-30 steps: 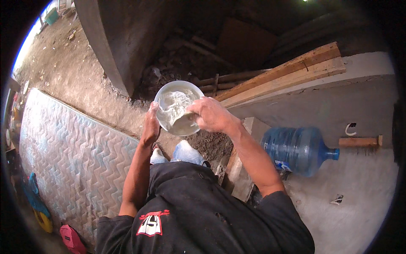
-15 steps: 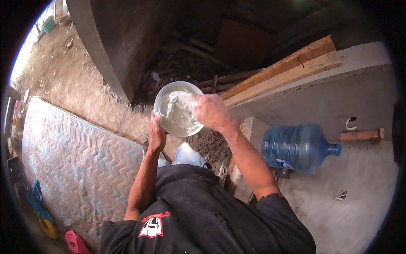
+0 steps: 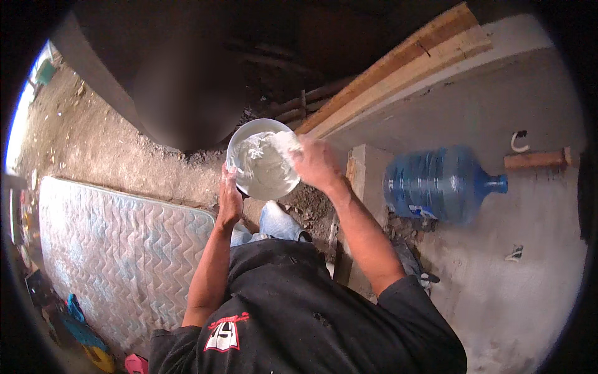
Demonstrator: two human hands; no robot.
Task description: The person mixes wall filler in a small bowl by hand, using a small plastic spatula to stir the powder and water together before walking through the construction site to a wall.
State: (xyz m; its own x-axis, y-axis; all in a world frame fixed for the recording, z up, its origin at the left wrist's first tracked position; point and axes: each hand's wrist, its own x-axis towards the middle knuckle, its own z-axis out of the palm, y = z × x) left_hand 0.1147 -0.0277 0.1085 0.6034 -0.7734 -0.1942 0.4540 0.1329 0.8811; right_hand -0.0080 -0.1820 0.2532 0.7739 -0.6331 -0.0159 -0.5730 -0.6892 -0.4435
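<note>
Out in front of me is a round white bowl (image 3: 241, 139) with thick white paste (image 3: 265, 171) inside. My left hand (image 3: 230, 198) grips the bowl's lower left rim, its thumb over the edge and the other fingers underneath, mostly out of sight. At the right rim, my right hand (image 3: 316, 163) reaches into the bowl with its fingers curled. A whitish mass lies against those fingers; whether it is paste alone or a tool coated in it, I cannot make out. White smears mark my left fingertips.
A quilted mattress (image 3: 124, 243) is on the left. To the right, a big blue water jug (image 3: 430, 185) is beside the grey wall (image 3: 473, 274). Wooden planks (image 3: 405, 65) run along a ledge ahead. A dark curved surface (image 3: 187, 100) is at upper left, with bare ground (image 3: 87, 137) beyond.
My right hand has shifted slightly rightward and white paste has gathered beside its fingers. More of the bowl's bottom area looks smoothed. My view has tilted a little; the left hand keeps its hold.
</note>
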